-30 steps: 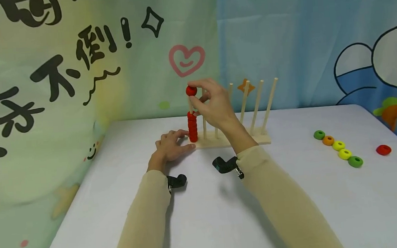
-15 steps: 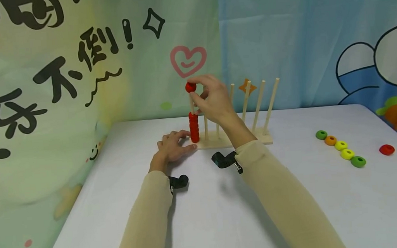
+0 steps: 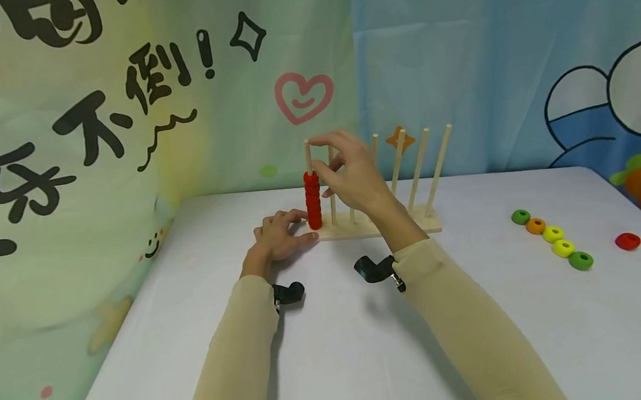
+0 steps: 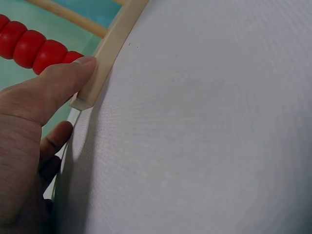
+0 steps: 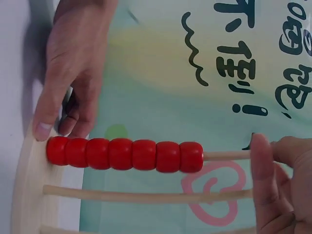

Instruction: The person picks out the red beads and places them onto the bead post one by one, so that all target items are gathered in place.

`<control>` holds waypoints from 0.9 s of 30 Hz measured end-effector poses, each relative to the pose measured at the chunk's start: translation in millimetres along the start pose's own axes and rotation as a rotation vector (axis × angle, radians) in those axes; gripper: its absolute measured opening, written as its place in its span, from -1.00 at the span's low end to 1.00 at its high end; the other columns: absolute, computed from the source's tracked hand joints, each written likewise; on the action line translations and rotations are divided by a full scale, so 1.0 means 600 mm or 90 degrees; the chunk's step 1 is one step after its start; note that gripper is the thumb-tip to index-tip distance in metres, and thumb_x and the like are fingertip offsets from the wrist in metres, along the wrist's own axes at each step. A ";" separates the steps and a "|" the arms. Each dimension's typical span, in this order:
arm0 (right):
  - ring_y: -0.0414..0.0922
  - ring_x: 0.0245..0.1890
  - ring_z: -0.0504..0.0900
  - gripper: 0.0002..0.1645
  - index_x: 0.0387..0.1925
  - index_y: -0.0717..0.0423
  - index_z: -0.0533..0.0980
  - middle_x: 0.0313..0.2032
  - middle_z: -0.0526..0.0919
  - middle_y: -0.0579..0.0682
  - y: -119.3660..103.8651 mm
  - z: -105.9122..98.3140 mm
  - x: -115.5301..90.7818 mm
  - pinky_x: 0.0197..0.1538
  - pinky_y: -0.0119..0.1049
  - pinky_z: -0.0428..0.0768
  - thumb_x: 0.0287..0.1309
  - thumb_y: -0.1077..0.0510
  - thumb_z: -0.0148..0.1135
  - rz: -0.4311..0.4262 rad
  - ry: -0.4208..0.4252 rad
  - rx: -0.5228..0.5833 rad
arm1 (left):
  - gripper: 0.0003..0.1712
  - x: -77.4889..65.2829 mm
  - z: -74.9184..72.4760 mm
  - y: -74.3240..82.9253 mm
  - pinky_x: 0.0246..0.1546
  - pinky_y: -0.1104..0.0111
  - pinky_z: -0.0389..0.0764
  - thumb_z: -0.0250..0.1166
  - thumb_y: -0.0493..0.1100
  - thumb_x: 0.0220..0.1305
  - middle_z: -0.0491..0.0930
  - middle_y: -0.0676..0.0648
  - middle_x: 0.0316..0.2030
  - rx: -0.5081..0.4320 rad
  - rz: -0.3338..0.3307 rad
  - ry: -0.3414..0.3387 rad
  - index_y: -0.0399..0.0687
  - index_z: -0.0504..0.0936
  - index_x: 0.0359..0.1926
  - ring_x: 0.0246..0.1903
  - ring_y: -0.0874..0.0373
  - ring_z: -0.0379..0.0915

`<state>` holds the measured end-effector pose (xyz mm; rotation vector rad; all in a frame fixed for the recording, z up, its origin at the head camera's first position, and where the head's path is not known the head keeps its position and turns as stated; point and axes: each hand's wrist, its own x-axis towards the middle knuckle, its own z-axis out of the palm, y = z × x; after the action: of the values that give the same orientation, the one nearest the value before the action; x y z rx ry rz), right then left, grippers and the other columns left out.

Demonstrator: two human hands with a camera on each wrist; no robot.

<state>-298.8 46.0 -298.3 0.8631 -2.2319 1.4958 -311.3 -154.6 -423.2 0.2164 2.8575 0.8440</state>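
A wooden peg stand [image 3: 379, 227] stands on the table with upright pegs. Several red beads [image 3: 312, 202] are stacked on its leftmost peg, whose bare top sticks out above them. My left hand [image 3: 279, 234] holds the stand's left end. In the left wrist view its thumb [image 4: 73, 78] lies on the base beside the lowest bead, and its other fingers are past the end. My right hand [image 3: 355, 172] is at the bare top of that peg with no bead between its fingers. In the right wrist view, a fingertip [image 5: 261, 148] overlaps the peg's tip.
On the table's right lie green beads [image 3: 581, 260], an orange bead [image 3: 535, 226] and yellow beads [image 3: 563, 248] in a slanting row. One red bead [image 3: 627, 241] lies farther right. Bare pegs [image 3: 436, 166] rise from the stand's right part. A printed cloth [image 3: 456, 57] hangs behind.
The red bead that my right hand pinched at the peg's top has dropped onto the stack, which is now taller. My right fingers have parted and come down slightly. The left hand stays put.
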 end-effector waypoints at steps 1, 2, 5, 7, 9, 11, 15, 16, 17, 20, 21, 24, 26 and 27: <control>-0.11 -0.53 0.63 -0.60 0.15 0.09 0.53 0.08 0.47 -0.05 0.001 -0.002 -0.005 -0.52 -0.24 0.65 0.29 0.27 0.21 -0.008 0.000 0.008 | -0.27 0.000 0.000 0.000 0.27 -0.09 0.01 0.27 0.35 0.17 0.26 -0.06 0.37 0.001 -0.002 -0.002 0.37 0.39 0.34 0.38 -0.15 -0.04; -0.12 -0.52 0.63 -0.61 0.15 0.10 0.53 0.08 0.47 -0.02 0.000 -0.005 -0.010 -0.52 -0.22 0.65 0.29 0.29 0.21 -0.015 0.001 0.013 | -0.27 0.000 0.001 0.000 0.27 -0.09 0.00 0.27 0.35 0.16 0.26 -0.06 0.38 0.002 -0.004 -0.004 0.37 0.39 0.35 0.38 -0.15 -0.04; -0.09 -0.50 0.65 -0.63 0.11 0.21 0.53 0.09 0.47 0.10 -0.017 -0.016 -0.026 -0.52 -0.17 0.65 0.28 0.37 0.19 -0.052 0.003 0.021 | -0.26 0.001 0.002 0.000 0.28 -0.10 0.00 0.27 0.35 0.16 0.25 -0.05 0.38 0.004 -0.008 -0.007 0.38 0.38 0.35 0.38 -0.15 -0.04; -0.05 -0.50 0.65 -0.66 0.06 0.30 0.53 0.08 0.46 0.20 -0.036 -0.022 -0.037 -0.53 -0.16 0.64 0.25 0.43 0.18 -0.076 0.005 0.033 | -0.27 0.002 0.001 -0.001 0.27 -0.09 0.00 0.27 0.36 0.16 0.26 -0.05 0.37 0.007 -0.007 -0.003 0.39 0.39 0.34 0.37 -0.14 -0.03; -0.06 -0.50 0.65 -0.68 0.02 0.35 0.54 0.06 0.46 0.23 -0.053 -0.029 -0.045 -0.54 -0.18 0.64 0.23 0.46 0.17 -0.087 0.007 0.039 | -0.29 0.003 -0.001 -0.003 0.26 -0.08 0.01 0.27 0.36 0.17 0.28 -0.04 0.35 0.009 -0.003 0.001 0.39 0.40 0.33 0.36 -0.14 -0.02; -0.11 -0.51 0.66 -0.70 0.00 0.35 0.55 0.05 0.47 0.22 -0.062 -0.034 -0.050 -0.54 -0.20 0.64 0.22 0.46 0.17 -0.090 0.008 0.044 | -0.30 0.004 -0.005 -0.004 0.25 -0.07 0.01 0.27 0.36 0.17 0.29 -0.04 0.34 0.008 0.000 0.004 0.40 0.40 0.32 0.36 -0.13 -0.02; -0.08 -0.49 0.66 -0.70 0.00 0.36 0.54 0.03 0.47 0.20 -0.065 -0.040 -0.058 -0.54 -0.21 0.64 0.22 0.45 0.18 -0.098 0.006 0.046 | -0.30 0.008 -0.007 -0.006 0.25 -0.09 0.00 0.26 0.37 0.17 0.30 -0.03 0.34 0.010 0.003 0.006 0.40 0.40 0.32 0.36 -0.14 -0.01; -0.05 -0.48 0.66 -0.70 -0.01 0.37 0.53 0.02 0.47 0.21 -0.064 -0.041 -0.061 -0.54 -0.19 0.64 0.21 0.46 0.18 -0.102 0.008 0.049 | -0.30 0.007 -0.006 -0.006 0.25 -0.09 0.00 0.27 0.37 0.16 0.30 -0.04 0.35 0.009 0.002 0.007 0.39 0.40 0.32 0.36 -0.14 -0.02; -0.01 -0.47 0.66 -0.70 -0.01 0.38 0.52 0.02 0.47 0.22 -0.062 -0.042 -0.064 -0.55 -0.19 0.64 0.21 0.47 0.18 -0.105 0.009 0.050 | -0.30 0.008 -0.005 -0.006 0.25 -0.10 0.00 0.27 0.37 0.16 0.30 -0.04 0.35 0.009 0.001 0.007 0.39 0.41 0.32 0.36 -0.14 -0.02; 0.02 -0.47 0.66 -0.70 -0.02 0.37 0.52 -0.01 0.47 0.23 -0.056 -0.046 -0.075 -0.56 -0.18 0.64 0.19 0.48 0.19 -0.104 0.011 0.045 | -0.29 0.007 -0.001 -0.008 0.25 -0.09 0.00 0.27 0.37 0.16 0.30 -0.03 0.34 0.010 -0.001 0.005 0.39 0.41 0.31 0.36 -0.13 -0.01; 0.01 -0.48 0.66 -0.70 -0.02 0.36 0.53 -0.03 0.48 0.23 -0.054 -0.048 -0.079 -0.56 -0.17 0.64 0.19 0.48 0.19 -0.101 0.010 0.040 | -0.30 0.007 0.000 -0.007 0.25 -0.09 0.00 0.27 0.37 0.16 0.31 -0.03 0.34 0.009 0.000 0.004 0.39 0.41 0.31 0.36 -0.13 -0.01; -0.03 -0.46 0.66 -0.69 -0.01 0.34 0.53 -0.02 0.48 0.23 -0.044 -0.058 -0.092 -0.56 -0.19 0.64 0.19 0.48 0.19 -0.086 0.002 0.038 | -0.30 0.006 0.001 -0.006 0.25 -0.08 0.01 0.26 0.37 0.16 0.31 -0.02 0.33 0.008 0.003 0.003 0.39 0.41 0.31 0.36 -0.13 -0.01; -0.06 -0.44 0.64 -0.68 0.00 0.35 0.53 0.00 0.48 0.24 -0.036 -0.068 -0.101 -0.55 -0.18 0.64 0.19 0.50 0.19 -0.074 -0.005 0.054 | -0.31 0.005 0.000 -0.004 0.25 -0.08 0.01 0.26 0.36 0.17 0.31 -0.02 0.34 0.006 0.004 0.002 0.39 0.41 0.31 0.36 -0.13 -0.01; -0.08 -0.43 0.64 -0.67 0.00 0.36 0.53 0.01 0.48 0.24 -0.032 -0.073 -0.105 -0.55 -0.16 0.64 0.18 0.50 0.19 -0.068 -0.008 0.062 | -0.31 0.004 0.000 -0.003 0.25 -0.08 0.00 0.27 0.35 0.17 0.30 -0.03 0.34 0.004 0.004 0.002 0.38 0.41 0.31 0.36 -0.13 -0.02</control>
<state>-241.0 100.1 -302.5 1.0074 -2.0998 1.5645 -314.0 -155.7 -424.4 0.2247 2.8650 0.8375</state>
